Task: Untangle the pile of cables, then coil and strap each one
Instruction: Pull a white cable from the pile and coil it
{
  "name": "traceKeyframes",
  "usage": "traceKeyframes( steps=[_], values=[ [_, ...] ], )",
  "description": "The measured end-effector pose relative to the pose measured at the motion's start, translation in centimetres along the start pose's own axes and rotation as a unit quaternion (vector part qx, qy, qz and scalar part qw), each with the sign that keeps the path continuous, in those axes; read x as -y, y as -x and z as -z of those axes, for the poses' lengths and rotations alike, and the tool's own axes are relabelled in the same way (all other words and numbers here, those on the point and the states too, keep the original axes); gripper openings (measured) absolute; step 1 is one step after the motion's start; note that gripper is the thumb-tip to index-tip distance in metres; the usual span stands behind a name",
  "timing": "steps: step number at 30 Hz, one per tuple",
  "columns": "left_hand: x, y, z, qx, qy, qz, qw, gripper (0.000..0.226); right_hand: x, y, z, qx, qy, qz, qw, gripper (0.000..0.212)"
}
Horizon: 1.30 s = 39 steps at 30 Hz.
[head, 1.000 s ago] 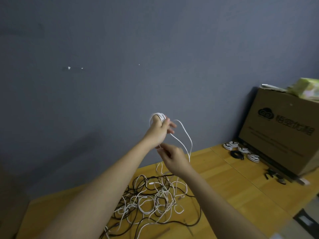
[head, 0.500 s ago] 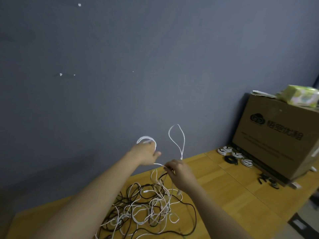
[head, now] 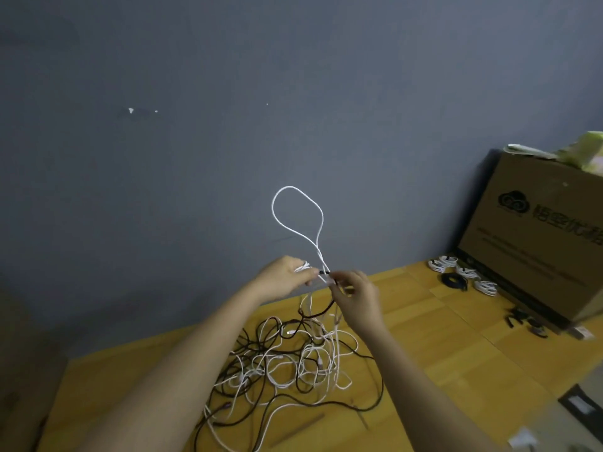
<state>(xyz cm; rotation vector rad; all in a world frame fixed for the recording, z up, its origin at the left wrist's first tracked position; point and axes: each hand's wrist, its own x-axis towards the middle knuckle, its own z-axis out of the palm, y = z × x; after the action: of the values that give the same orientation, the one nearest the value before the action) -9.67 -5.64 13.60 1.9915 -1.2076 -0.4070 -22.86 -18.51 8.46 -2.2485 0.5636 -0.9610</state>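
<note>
A wooden table (head: 456, 347) runs along a grey-blue wall (head: 195, 125), and a cardboard box (head: 538, 243) with a printed cloud mark stands at its far right corner, with papers and a pale green packet (head: 587, 151) on top. Just in front of the box, near the far edge, lie several coiled white cables (head: 463, 272) and one coiled black cable (head: 453, 280); a few small dark pieces (head: 525, 321) lie nearer along the box's foot. In the middle of the table sprawls the pile of cables (head: 293, 363), white and dark strands looped through one another, reaching towards the near edge between the two forearms. Above the pile, the left hand (head: 282, 278) is curled round a small bundle of white loops. The right hand (head: 355, 295) pinches the white cable (head: 298, 213) just beside the left fingertips, where a short dark piece shows between the two hands; what that piece is cannot be told. From the pinch a tall loop of the white cable stands up against the wall, and strands hang from the hands down into the pile. To the right of the pile, bare wood stretches between it and the box; to the left, the table ends at a dim edge.
</note>
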Motion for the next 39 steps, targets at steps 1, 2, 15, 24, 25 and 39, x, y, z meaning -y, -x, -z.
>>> traceKeyframes(
  steps=[1, 2, 15, 24, 25, 39],
  values=[
    [0.7, 0.0, 0.0, -0.021, 0.010, 0.018, 1.000, 0.033, -0.4, 0.2, -0.1, -0.003, -0.033, -0.038, 0.999, 0.013],
    [1.4, 0.1, -0.1, -0.040, 0.019, 0.038, 0.998, 0.033, -0.9, 0.5, -0.2, -0.005, -0.066, -0.078, 0.995, 0.009],
    [4.5, -0.9, 1.6, -0.255, 0.029, 0.139, 0.956, 0.035, -7.1, 3.3, -0.7, 0.007, -0.003, -0.290, 0.957, 0.006],
    [2.8, -2.1, 4.7, -0.310, 0.057, 0.110, 0.943, 0.034, -9.1, 3.6, 0.5, -0.035, -0.031, -0.333, 0.942, 0.003],
    [2.2, -2.1, 4.2, -0.291, 0.063, 0.096, 0.950, 0.035, -8.6, 3.3, 0.3, -0.024, -0.042, -0.324, 0.945, 0.008],
    [-4.5, -1.8, 1.6, -0.157, 0.149, -0.060, 0.975, 0.034, 0.3, -0.5, -2.2, 0.108, -0.167, -0.103, 0.975, 0.012]
  ],
)
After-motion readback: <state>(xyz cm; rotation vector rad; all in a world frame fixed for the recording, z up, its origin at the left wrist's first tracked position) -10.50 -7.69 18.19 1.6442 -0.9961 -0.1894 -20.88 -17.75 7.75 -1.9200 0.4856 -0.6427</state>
